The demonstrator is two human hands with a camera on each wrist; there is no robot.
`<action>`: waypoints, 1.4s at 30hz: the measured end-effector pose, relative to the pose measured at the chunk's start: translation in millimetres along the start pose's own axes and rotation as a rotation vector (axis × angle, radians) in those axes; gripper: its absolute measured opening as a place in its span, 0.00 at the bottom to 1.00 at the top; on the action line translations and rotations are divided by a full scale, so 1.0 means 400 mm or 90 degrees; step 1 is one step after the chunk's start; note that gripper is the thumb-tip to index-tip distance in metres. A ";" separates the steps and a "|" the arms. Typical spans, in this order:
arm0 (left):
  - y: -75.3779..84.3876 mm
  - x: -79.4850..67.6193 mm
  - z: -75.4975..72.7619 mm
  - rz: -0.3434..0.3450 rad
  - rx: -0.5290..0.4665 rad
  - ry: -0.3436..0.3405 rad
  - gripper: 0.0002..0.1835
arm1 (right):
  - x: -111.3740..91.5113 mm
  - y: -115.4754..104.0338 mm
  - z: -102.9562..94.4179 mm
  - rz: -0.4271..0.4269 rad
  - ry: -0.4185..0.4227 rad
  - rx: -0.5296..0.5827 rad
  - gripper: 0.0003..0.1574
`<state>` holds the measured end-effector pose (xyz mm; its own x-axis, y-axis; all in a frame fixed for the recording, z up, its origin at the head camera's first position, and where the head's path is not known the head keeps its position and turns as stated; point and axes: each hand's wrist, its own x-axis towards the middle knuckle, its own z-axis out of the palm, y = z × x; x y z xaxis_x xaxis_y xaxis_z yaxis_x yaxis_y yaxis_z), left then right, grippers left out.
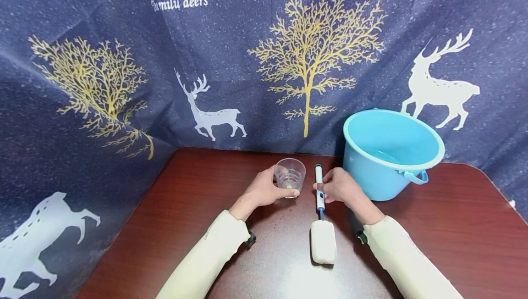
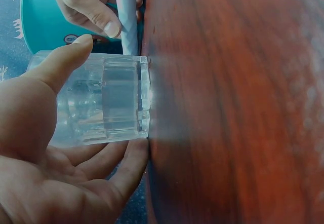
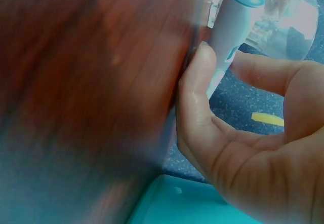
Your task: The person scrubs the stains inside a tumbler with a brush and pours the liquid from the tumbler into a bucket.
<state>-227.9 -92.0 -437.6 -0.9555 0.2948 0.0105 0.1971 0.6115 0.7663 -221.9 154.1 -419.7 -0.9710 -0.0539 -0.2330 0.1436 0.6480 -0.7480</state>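
Observation:
A clear cup (image 1: 291, 173) stands upright on the table, its base right at the wood in the left wrist view. My left hand (image 1: 263, 190) grips it from the left, thumb across the near side and fingers round the other. To its right lies a sponge cup brush (image 1: 323, 243), with a thick white block head toward me and a white and blue handle pointing away. Thumb and fingers of my right hand (image 1: 340, 185) pinch that handle (image 3: 233, 29), close over the tabletop.
A light blue bucket (image 1: 371, 175) with its handle hanging in front stands at the back right, just beyond my right hand. The reddish-brown table (image 1: 185, 207) meets a dark blue cloth (image 1: 231, 60) printed with deer and trees along its back and left sides.

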 end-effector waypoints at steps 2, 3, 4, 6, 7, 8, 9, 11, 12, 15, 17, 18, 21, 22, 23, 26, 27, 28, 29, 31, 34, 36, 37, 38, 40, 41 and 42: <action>0.001 -0.001 0.000 0.000 0.000 0.000 0.40 | 0.000 -0.001 0.000 0.004 -0.002 0.001 0.21; 0.001 -0.001 0.000 0.000 0.000 0.000 0.40 | -0.001 0.000 0.001 0.004 -0.002 0.003 0.21; 0.002 -0.002 -0.001 -0.001 -0.002 -0.001 0.40 | -0.001 0.000 0.001 0.001 -0.002 0.002 0.21; 0.004 -0.003 -0.001 -0.001 -0.003 0.000 0.40 | -0.003 -0.001 0.001 -0.004 -0.003 0.002 0.21; 0.005 -0.003 -0.001 -0.003 -0.004 0.001 0.40 | -0.003 -0.001 0.000 -0.006 -0.003 0.001 0.21; 0.005 -0.003 -0.001 -0.003 -0.004 0.001 0.40 | -0.003 0.000 0.000 -0.008 -0.003 0.000 0.21; 0.005 -0.004 -0.001 -0.004 -0.005 0.002 0.40 | -0.003 0.001 0.000 -0.010 -0.002 -0.001 0.21; 0.006 -0.004 -0.001 -0.006 -0.005 0.001 0.40 | -0.003 0.002 0.000 -0.012 -0.003 -0.005 0.20; 0.006 -0.005 -0.001 -0.006 -0.006 0.000 0.40 | -0.002 0.002 0.001 -0.011 -0.002 -0.009 0.20; 0.005 -0.007 0.000 -0.006 -0.007 -0.002 0.40 | -0.004 0.003 0.004 -0.013 -0.001 -0.030 0.19; 0.004 -0.008 -0.001 -0.006 -0.009 -0.003 0.40 | -0.005 0.002 0.005 -0.017 0.001 -0.048 0.18; 0.004 -0.008 -0.001 -0.004 -0.009 -0.003 0.41 | -0.006 0.001 0.005 -0.020 0.002 -0.057 0.18; 0.004 -0.006 -0.001 0.002 -0.010 -0.003 0.41 | -0.010 -0.001 0.005 -0.028 0.006 -0.073 0.18; 0.003 -0.006 -0.001 0.003 -0.012 -0.004 0.41 | -0.012 -0.002 0.005 -0.028 0.007 -0.076 0.18; 0.004 -0.005 -0.001 0.005 -0.012 -0.004 0.41 | -0.014 -0.003 0.004 -0.029 0.007 -0.080 0.18; 0.002 -0.004 0.000 0.006 -0.014 -0.005 0.42 | -0.022 -0.005 0.004 -0.041 0.012 -0.098 0.18; 0.001 -0.004 0.000 0.006 -0.014 -0.004 0.42 | -0.024 -0.006 0.005 -0.047 0.013 -0.103 0.18; 0.001 -0.004 0.000 0.005 -0.014 -0.003 0.42 | -0.026 -0.007 0.005 -0.053 0.015 -0.109 0.18; 0.001 -0.004 0.001 0.005 -0.013 -0.003 0.42 | -0.028 -0.007 0.005 -0.061 0.019 -0.114 0.19; -0.001 -0.003 0.001 0.006 -0.008 -0.002 0.42 | -0.031 -0.008 0.005 -0.072 0.025 -0.123 0.20; -0.002 -0.005 0.001 0.002 -0.006 -0.003 0.43 | -0.037 -0.008 0.003 -0.082 0.036 -0.135 0.23; -0.002 -0.005 0.002 0.002 -0.001 -0.003 0.44 | -0.043 -0.007 -0.001 -0.090 0.046 -0.146 0.25; -0.002 -0.005 0.002 0.001 0.000 -0.003 0.44 | -0.048 -0.007 -0.003 -0.097 0.052 -0.152 0.26; -0.003 -0.005 0.003 0.002 0.000 -0.003 0.44 | -0.053 -0.006 -0.005 -0.105 0.059 -0.159 0.26; -0.003 -0.005 0.004 0.005 0.000 -0.003 0.44 | -0.066 -0.004 -0.010 -0.126 0.073 -0.171 0.25; -0.002 -0.005 0.004 0.006 0.000 -0.003 0.44 | -0.074 -0.002 -0.013 -0.135 0.080 -0.175 0.24; -0.001 -0.004 0.004 0.005 -0.001 -0.004 0.44 | -0.082 -0.001 -0.016 -0.144 0.087 -0.178 0.24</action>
<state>-225.9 -91.6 -439.2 -0.9524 0.3046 0.0130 0.2047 0.6072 0.7677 -191.1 160.5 -408.0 -0.9915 -0.1290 0.0178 -0.1162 0.8144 -0.5685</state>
